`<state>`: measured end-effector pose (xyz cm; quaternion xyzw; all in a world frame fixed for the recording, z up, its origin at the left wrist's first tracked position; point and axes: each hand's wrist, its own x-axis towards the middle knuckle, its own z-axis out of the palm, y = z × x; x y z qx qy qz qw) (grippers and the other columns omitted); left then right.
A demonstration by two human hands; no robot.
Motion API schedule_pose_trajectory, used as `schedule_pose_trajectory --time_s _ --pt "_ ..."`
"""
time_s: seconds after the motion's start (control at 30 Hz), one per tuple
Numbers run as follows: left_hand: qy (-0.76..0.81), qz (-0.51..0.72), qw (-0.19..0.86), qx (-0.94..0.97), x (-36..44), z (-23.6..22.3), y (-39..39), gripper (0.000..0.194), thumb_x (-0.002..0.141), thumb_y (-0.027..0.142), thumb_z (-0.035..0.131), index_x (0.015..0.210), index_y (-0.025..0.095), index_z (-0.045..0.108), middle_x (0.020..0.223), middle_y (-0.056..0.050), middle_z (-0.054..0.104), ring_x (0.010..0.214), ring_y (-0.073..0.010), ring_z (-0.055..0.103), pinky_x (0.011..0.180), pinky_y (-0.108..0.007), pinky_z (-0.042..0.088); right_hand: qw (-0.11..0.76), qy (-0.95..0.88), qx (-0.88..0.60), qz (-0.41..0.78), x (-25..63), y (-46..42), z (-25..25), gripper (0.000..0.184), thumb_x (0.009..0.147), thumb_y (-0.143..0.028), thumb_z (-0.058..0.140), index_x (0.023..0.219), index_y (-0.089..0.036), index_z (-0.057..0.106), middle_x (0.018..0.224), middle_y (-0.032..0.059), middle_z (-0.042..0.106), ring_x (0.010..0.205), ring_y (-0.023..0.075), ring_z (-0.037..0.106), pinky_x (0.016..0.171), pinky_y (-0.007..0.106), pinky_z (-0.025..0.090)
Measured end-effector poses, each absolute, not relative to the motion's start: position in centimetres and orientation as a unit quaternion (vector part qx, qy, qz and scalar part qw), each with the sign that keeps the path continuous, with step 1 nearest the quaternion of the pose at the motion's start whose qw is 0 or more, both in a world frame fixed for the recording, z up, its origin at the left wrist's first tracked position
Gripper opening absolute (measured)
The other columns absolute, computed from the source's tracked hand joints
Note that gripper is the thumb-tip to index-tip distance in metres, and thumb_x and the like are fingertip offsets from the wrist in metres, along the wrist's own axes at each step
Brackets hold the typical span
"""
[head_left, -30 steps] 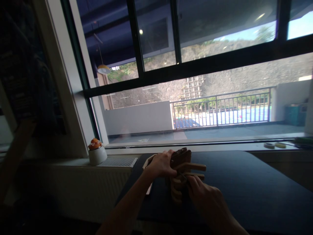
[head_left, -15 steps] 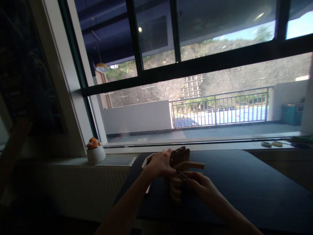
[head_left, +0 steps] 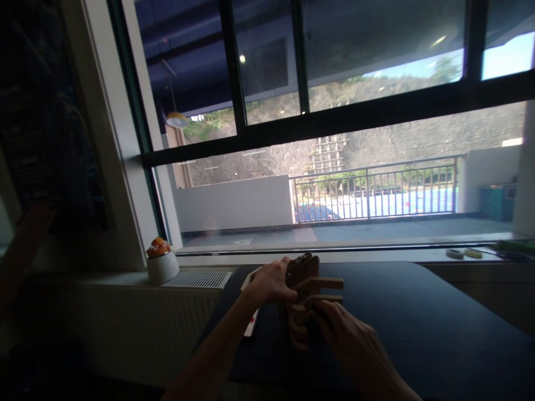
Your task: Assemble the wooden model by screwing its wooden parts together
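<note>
A brown wooden object (head_left: 303, 269) sits on the dark table, with a notched dark top, prongs pointing right and several curved wooden pieces (head_left: 297, 328) along its near side. Gripping its left side is my left hand (head_left: 273, 281), fingers over the far edge and thumb toward the prongs. My right hand (head_left: 340, 323) is closed against the near right side, just under the lower prong (head_left: 330, 299). Its fingertips pinch a thin rod, now mostly hidden in shadow. A pale flat item with red marks (head_left: 251, 323) lies partly behind my left forearm.
The dark table (head_left: 397, 323) stands below a wide window. A white jar with an orange top (head_left: 162, 262) is on the sill at the left, near a vent grille (head_left: 204, 279). Tape rolls (head_left: 455, 253) lie on the right sill. At far left hangs a dark picture.
My right hand has turned and moved in closer under the prongs, hiding most of the thin rod. My left hand keeps its hold. The view has shifted slightly.
</note>
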<state>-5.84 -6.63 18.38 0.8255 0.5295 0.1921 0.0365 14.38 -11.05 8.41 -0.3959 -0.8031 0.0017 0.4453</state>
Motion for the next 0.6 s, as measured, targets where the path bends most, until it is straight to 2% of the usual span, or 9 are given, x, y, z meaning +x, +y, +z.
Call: schedule_pose_trajectory --time_s 0.1,0.23,0.43,0.53,0.6 --pt "0.520 0.197 0.045 0.830 -6.3 18.1 -6.3 0.064 0.058 0.042 0.072 0.116 0.023 0.051 0.097 -0.005 0.065 0.083 -0.0243 0.063 0.067 -0.029 0.048 0.414 -0.811 -0.398 -0.112 14.8 -10.9 8.6 0.022 0.092 -0.017 0.041 0.106 -0.024 0.055 0.092 0.0045 0.067 0.074 0.0176 0.066 0.060 0.027 0.048" --pt "0.527 0.184 0.050 0.828 -6.0 18.4 -6.3 0.069 0.057 0.044 0.073 0.119 0.023 0.050 0.098 -0.005 0.066 0.085 -0.0255 0.064 0.069 -0.030 0.049 0.382 -0.833 -0.371 -0.147 15.2 -10.9 8.8 0.028 0.091 -0.011 0.037 0.112 -0.022 0.052 0.096 0.0063 0.065 0.070 0.0158 0.064 0.057 0.026 0.046" --pt "0.540 0.175 0.038 0.822 -5.5 18.6 -6.6 0.066 0.059 0.043 0.071 0.119 0.024 0.051 0.105 -0.005 0.066 0.091 -0.0265 0.063 0.075 -0.031 0.049 0.394 -0.835 -0.335 -0.190 15.0 -10.8 7.8 0.027 0.092 -0.012 0.035 0.110 -0.018 0.054 0.084 0.0059 0.066 0.063 0.0160 0.062 0.054 0.027 0.045" --pt "0.532 0.187 0.029 0.826 -5.6 18.4 -6.6 0.064 0.059 0.043 0.071 0.117 0.024 0.052 0.103 -0.005 0.065 0.089 -0.0262 0.063 0.074 -0.031 0.049 0.426 -0.817 -0.364 -0.135 14.7 -10.4 7.5 0.022 0.094 -0.021 0.037 0.104 -0.020 0.057 0.080 0.0042 0.069 0.060 0.0169 0.064 0.051 0.027 0.045" --pt "0.524 0.191 0.028 0.829 -5.8 18.2 -6.5 0.065 0.058 0.043 0.072 0.117 0.024 0.052 0.101 -0.005 0.065 0.087 -0.0255 0.063 0.072 -0.030 0.049 0.452 -0.795 -0.403 -0.018 14.8 -9.9 7.6 0.023 0.095 -0.030 0.038 0.100 -0.022 0.059 0.079 0.0030 0.071 0.063 0.0174 0.067 0.052 0.026 0.047"
